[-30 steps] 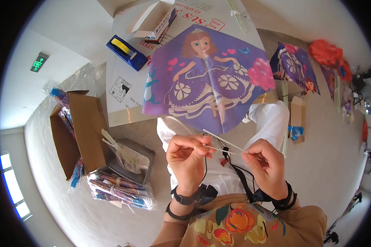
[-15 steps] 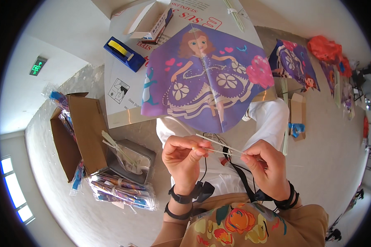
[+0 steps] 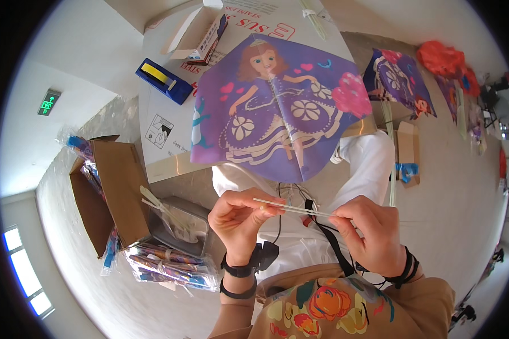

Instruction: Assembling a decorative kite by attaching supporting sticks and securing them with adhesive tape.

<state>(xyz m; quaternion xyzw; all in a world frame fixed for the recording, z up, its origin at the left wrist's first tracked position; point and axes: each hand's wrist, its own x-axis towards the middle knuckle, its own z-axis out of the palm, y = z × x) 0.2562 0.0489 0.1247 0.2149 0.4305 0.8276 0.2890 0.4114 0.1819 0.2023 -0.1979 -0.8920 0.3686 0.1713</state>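
Two thin pale sticks [image 3: 300, 209] stretch between my hands above my lap, lying almost together. My left hand [image 3: 240, 217] pinches them between thumb and fingers near one end, whose tip pokes out past the fingertips. At the other end my right hand [image 3: 367, 229] pinches them too. Just beyond my hands lies a purple kite sheet [image 3: 266, 148] printed with a cartoon princess, creased down its middle, on a white board [image 3: 172, 155].
On the board are a blue tape dispenser [image 3: 178, 89], an open small box [image 3: 201, 34] and a stick bundle [image 3: 315, 20]. A cardboard box [image 3: 121, 189], a grey bin [image 3: 201, 212] and plastic-wrapped packs [image 3: 172, 268] stand left. Another printed kite [image 3: 398, 82] lies right.
The two sticks have come closer together, almost side by side. My left hand has shifted slightly left, and the view has moved a little.
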